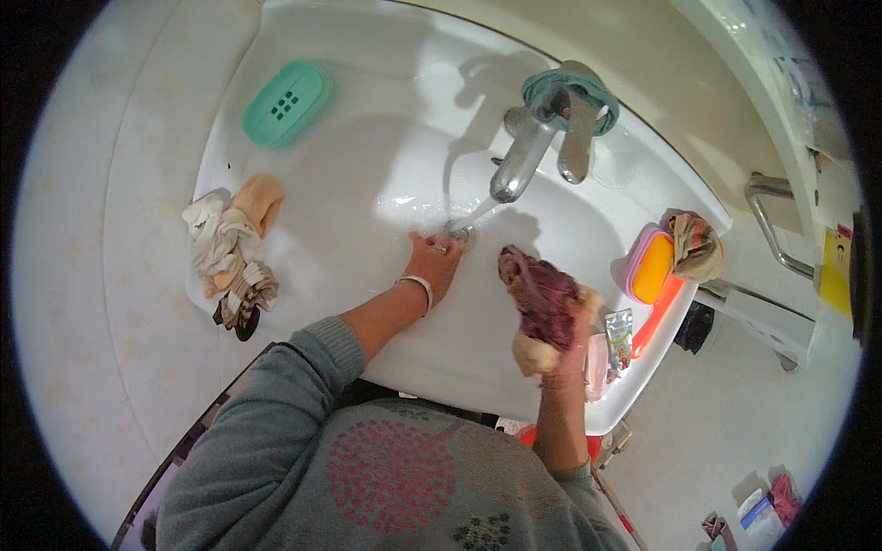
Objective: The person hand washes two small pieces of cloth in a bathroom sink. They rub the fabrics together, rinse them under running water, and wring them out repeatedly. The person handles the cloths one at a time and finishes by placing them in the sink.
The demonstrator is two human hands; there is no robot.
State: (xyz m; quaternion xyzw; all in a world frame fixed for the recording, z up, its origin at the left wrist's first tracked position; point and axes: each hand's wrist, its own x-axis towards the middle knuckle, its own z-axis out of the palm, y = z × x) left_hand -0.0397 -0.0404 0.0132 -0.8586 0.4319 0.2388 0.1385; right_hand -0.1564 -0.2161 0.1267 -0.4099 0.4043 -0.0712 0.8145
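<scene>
Water runs from the chrome faucet (513,165) into the white washbasin (344,165). Beneath the stream, my left hand (434,258), with a bracelet at its wrist, reaches down to the metal drain (463,234). Its fingertips are partly hidden there, so whether they grip anything does not show. Over the right side of the bowl, my right hand (575,348) holds a bunched purple and beige cloth (548,296), which looks like wet socks. Part of that hand is covered by the cloth and blurred.
A heap of socks (234,248) lies on the basin's left rim, below a green soap box (288,103). Along the right rim are orange soap (653,268) in a purple dish, a rolled sock (696,248), an orange handle (658,317) and a small packet (619,337).
</scene>
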